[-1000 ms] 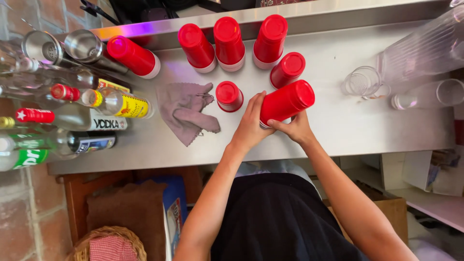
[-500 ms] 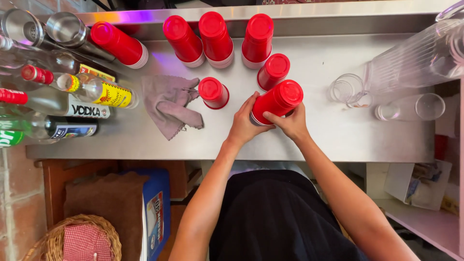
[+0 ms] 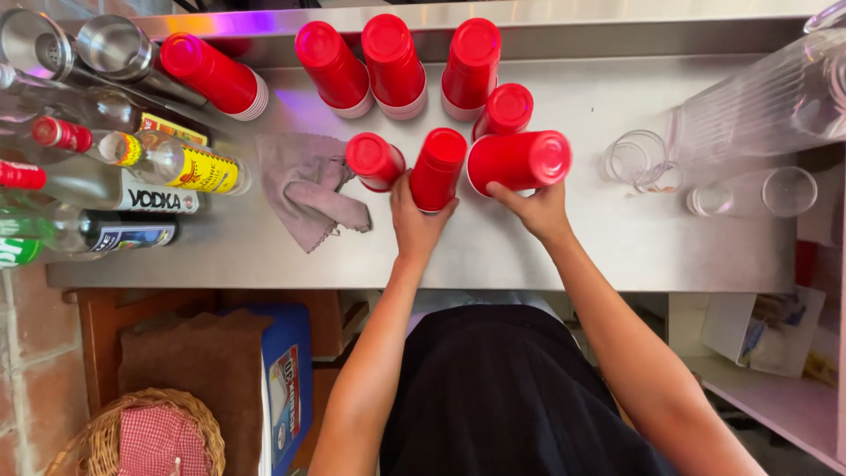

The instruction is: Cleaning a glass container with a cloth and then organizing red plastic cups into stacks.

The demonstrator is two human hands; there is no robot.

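Left hand grips red cup; right hand grips cup stack (arms outstretched).

bright even light, purple glare on steel counter, edges stretched

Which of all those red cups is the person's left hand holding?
The left hand grips the red cup in the middle of the front row, between the small lone cup and the cup stack under the right hand.

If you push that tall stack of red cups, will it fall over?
Probably. The stack in the right hand is tall and narrow, so it likely tips easily. The cups look like thin plastic, probably light, and being round they may roll.
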